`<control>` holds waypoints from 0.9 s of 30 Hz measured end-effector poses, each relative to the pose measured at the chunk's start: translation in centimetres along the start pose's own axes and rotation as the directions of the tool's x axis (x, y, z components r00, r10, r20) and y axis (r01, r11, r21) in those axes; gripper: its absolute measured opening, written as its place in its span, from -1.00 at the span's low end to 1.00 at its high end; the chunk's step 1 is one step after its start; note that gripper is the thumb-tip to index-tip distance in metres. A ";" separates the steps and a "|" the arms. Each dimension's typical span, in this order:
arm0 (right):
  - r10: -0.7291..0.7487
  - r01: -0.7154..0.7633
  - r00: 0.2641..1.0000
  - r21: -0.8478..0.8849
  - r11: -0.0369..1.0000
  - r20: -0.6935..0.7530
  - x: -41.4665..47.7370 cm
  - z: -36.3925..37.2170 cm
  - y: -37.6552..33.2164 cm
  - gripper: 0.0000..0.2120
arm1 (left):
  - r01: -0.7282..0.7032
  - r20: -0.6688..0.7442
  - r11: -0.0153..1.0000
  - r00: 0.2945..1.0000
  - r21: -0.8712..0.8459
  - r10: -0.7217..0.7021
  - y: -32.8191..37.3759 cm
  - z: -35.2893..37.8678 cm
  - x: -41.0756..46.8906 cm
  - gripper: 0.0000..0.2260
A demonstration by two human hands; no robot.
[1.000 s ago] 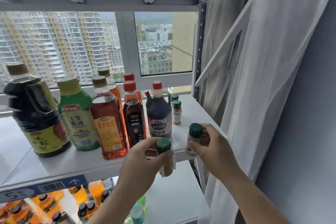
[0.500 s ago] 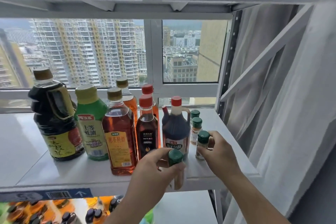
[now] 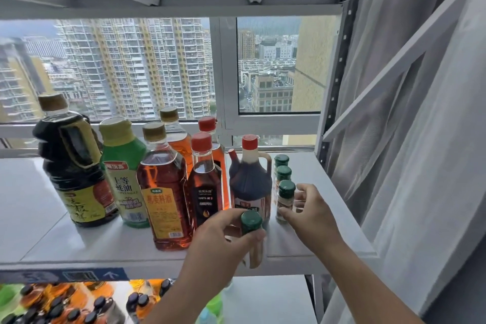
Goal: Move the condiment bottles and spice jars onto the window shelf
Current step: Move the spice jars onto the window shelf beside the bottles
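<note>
Low on the left, under the window shelf, a crowd of dark-capped bottles sits on the tier below. If those count, much of the job is left, though I cannot tell that they belong to it. On the shelf itself the big bottles already stand upright in a tight group: a dark soy bottle, a green bottle, an amber bottle with a second amber one behind, a red-capped bottle, then a dark jug. So the bottle half looks largely done. In front of the jug the left hand grips a held jar just under its green lid, thumb and fingers curled round it. This jar hangs at the shelf's front edge, its base over the lip, not yet set down. To the right two spice jars stand in file near the back, and a front jar stands on the shelf ahead of them. The right hand curls round that one, thumb on its near side, fingers arched round the far side; it looks placed and ready to be let go
</note>
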State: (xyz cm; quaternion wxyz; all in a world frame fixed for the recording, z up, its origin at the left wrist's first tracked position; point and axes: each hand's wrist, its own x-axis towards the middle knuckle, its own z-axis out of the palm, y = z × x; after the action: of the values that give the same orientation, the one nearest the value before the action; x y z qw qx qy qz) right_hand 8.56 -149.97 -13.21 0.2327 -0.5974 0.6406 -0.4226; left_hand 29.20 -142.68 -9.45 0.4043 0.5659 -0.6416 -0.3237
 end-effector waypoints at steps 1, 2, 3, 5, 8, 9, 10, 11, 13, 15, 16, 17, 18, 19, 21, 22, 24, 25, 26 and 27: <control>-0.008 0.008 1.000 0.003 1.000 -0.023 -0.6 -0.3 0.0 -0.41 | -0.003 -0.001 1.000 1.000 -0.007 0.003 0.0 0.2 0.0 -0.84; -0.045 0.046 0.996 0.008 0.999 -0.073 -1.6 -0.6 0.1 -0.44 | -0.007 -0.004 1.000 1.000 -0.015 0.007 0.0 0.3 0.0 -0.83; -0.108 0.111 0.985 0.016 0.994 -0.136 -2.7 -1.0 0.0 -0.49 | -0.011 -0.007 1.000 1.000 -0.025 0.011 0.1 0.5 0.0 -0.82; -0.236 0.247 0.953 0.037 0.968 -0.191 -5.4 -1.8 0.0 -0.59 | -0.020 -0.012 0.999 1.000 -0.047 0.019 0.2 1.0 0.0 -0.82; -0.298 0.302 0.952 0.064 0.951 -0.065 -8.6 -1.8 -0.2 -0.63 | -0.054 -0.020 0.998 0.998 -0.035 0.053 0.7 2.0 0.2 -0.84; -0.288 0.289 0.957 0.059 0.956 -0.023 -9.1 -1.6 -0.2 -0.61 | -0.062 -0.019 0.997 0.998 -0.039 0.061 0.9 2.4 0.2 -0.83; -0.278 0.277 0.961 0.054 0.959 0.007 -9.4 -1.2 -0.1 -0.59 | -0.067 -0.018 0.997 0.998 -0.045 0.067 1.2 2.8 0.2 -0.83; -0.270 0.269 0.963 0.053 0.962 0.019 -9.5 -0.9 0.1 -0.57 | -0.073 -0.015 0.996 0.997 -0.048 0.072 1.4 3.2 0.2 -0.83; -0.257 0.257 0.966 0.064 0.964 -0.009 -9.6 -0.7 0.1 -0.58 | -0.080 -0.011 0.996 0.997 -0.049 0.079 1.8 4.0 0.2 -0.82; -0.236 0.239 0.970 0.058 0.969 -0.051 -9.6 -0.8 0.1 -0.59 | -0.076 -0.013 0.996 0.997 -0.054 0.075 2.1 4.5 0.3 -0.80; -0.228 0.232 0.971 0.053 0.971 -0.066 -9.6 -0.9 0.2 -0.59 | -0.074 -0.014 0.996 0.997 -0.053 0.073 2.1 4.7 0.3 -0.80; -0.222 0.227 0.972 0.051 0.973 -0.077 -9.6 -0.9 0.2 -0.60 | -0.074 -0.014 0.996 0.997 -0.053 0.073 2.2 4.9 0.3 -0.80; -0.219 0.224 0.972 0.049 0.973 -0.085 -9.5 -1.0 0.3 -0.62 | -0.075 -0.009 0.996 0.997 -0.052 0.074 2.2 5.0 0.3 -0.80; -0.217 0.222 0.972 0.049 0.974 -0.090 -9.5 -1.1 0.3 -0.64 | -0.077 -0.001 0.996 0.997 -0.051 0.077 2.3 5.1 0.3 -0.80; -0.222 0.227 0.971 0.046 0.973 -0.090 -9.2 -1.2 0.4 -0.67 | -0.075 0.013 0.995 0.997 -0.059 0.076 2.2 5.1 0.3 -0.79; -0.223 0.227 0.971 0.041 0.973 -0.086 -9.0 -1.2 0.6 -0.69 | -0.069 0.015 0.995 0.997 -0.066 0.070 2.2 5.0 0.4 -0.78; -0.211 0.214 0.975 0.030 0.976 -0.072 -8.5 -1.2 1.0 -0.75 | -0.061 -0.006 0.997 0.998 -0.051 0.061 1.8 4.7 0.3 -0.76; -0.200 0.202 0.978 0.025 0.979 -0.063 -8.2 -1.1 1.3 -0.77 | -0.062 -0.026 0.998 0.998 -0.034 0.061 1.7 4.4 0.2 -0.76; -0.190 0.191 0.980 0.018 0.981 -0.055 -7.9 -1.0 1.5 -0.77 | -0.062 -0.048 0.998 0.997 -0.018 0.062 1.5 4.2 0.2 -0.78; -0.181 0.182 0.982 0.014 0.983 -0.049 -7.6 -0.9 1.7 -0.77 | -0.064 -0.066 0.998 0.996 -0.008 0.063 1.4 3.9 0.1 -0.80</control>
State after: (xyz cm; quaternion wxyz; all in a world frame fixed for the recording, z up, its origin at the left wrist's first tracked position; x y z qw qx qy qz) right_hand 8.20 -142.56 -15.67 0.1835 -0.6411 0.5847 -0.4620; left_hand 25.11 -142.72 -10.06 0.4382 0.5536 -0.6438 -0.2950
